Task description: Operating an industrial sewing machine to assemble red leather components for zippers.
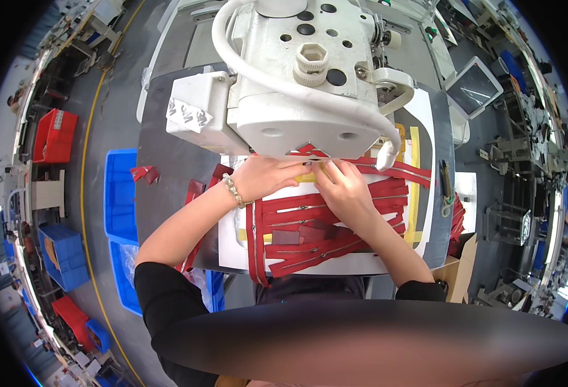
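Below the front of a white sewing machine [277, 116], my two hands meet over a red zipper [400, 170] whose strip runs off to the right. My left hand [266, 177], with a beaded bracelet at the wrist, reaches in with its fingers close together at the zipper's edge. Beside it, the fingers of my right hand [343, 187] are bent in a pinch on the zipper. The machine head partly hides the fingertips. Several more red zippers [329, 209] with metal teeth lie across the white board [232, 255] under my forearms.
Small dark red pieces [286, 238] lie on the zippers, and others [146, 173] at the table's left edge. Thread snips [447, 200] lie at the right. Blue bins [121, 193] stand left of the table. A cardboard box [462, 267] is by my right elbow. A screen [475, 87] stands back right.
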The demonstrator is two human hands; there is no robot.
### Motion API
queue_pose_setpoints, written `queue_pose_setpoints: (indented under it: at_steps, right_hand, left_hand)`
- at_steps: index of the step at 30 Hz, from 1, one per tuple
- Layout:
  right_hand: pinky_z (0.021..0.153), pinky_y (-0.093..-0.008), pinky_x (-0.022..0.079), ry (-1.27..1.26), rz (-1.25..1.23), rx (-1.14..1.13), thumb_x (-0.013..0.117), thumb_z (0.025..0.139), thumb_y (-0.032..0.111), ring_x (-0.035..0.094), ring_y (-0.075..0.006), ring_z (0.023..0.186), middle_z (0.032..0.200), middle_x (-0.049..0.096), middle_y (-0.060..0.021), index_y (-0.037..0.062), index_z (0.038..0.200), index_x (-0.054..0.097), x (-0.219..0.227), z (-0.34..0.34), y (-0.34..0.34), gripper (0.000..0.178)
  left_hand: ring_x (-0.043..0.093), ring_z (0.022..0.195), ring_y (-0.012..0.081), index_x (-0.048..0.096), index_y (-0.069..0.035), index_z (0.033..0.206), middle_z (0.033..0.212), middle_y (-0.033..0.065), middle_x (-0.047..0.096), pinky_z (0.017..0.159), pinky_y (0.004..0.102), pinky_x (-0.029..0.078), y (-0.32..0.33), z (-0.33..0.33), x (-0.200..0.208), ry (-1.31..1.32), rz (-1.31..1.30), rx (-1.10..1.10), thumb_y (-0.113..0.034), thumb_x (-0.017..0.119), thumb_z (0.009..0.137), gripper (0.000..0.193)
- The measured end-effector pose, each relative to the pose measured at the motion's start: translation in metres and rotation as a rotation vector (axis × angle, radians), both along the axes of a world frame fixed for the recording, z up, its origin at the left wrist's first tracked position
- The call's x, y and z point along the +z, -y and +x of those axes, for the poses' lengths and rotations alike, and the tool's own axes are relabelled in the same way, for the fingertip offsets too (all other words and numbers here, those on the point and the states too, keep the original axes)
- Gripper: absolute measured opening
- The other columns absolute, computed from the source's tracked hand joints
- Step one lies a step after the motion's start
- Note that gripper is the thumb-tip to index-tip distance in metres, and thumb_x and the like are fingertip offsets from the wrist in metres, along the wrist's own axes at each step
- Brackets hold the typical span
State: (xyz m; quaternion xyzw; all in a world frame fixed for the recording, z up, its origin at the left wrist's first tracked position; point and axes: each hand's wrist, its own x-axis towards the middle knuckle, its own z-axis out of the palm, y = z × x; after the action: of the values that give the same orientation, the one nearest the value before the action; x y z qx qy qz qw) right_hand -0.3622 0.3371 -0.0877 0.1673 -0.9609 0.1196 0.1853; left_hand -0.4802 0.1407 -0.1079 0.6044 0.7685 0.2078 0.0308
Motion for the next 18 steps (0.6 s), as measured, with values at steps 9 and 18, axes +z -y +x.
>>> queue_pose_setpoints:
  at_steps: [9, 18]
  right_hand:
    - [0.085, -0.0347, 0.048, -0.029, 0.023, -0.022, 0.058, 0.078, 0.008, 0.058, -0.0275, 0.099, 0.103, 0.058, -0.0151, -0.0049, 0.107, 0.063, -0.004, 0.002, 0.005, 0.032]
    - [0.084, -0.0348, 0.048, -0.047, 0.107, -0.070, 0.059, 0.076, 0.009, 0.059, -0.0275, 0.098, 0.102, 0.059, -0.0148, -0.0048, 0.108, 0.063, -0.004, 0.003, 0.011, 0.035]
  left_hand:
    - [0.064, 0.074, 0.0151, 0.059, -0.020, 0.116, 0.116, -0.0082, 0.063, 0.062, 0.0303, 0.050, 0.004, 0.005, -0.008, -0.164, 0.104, 0.054, -0.034, 0.064, 0.082, 0.038]
    - [0.063, 0.093, 0.0146, 0.059, -0.016, 0.117, 0.121, -0.0058, 0.061, 0.076, 0.0346, 0.050, -0.002, 0.008, 0.005, -0.066, 0.038, 0.048, -0.029, 0.067, 0.081, 0.039]
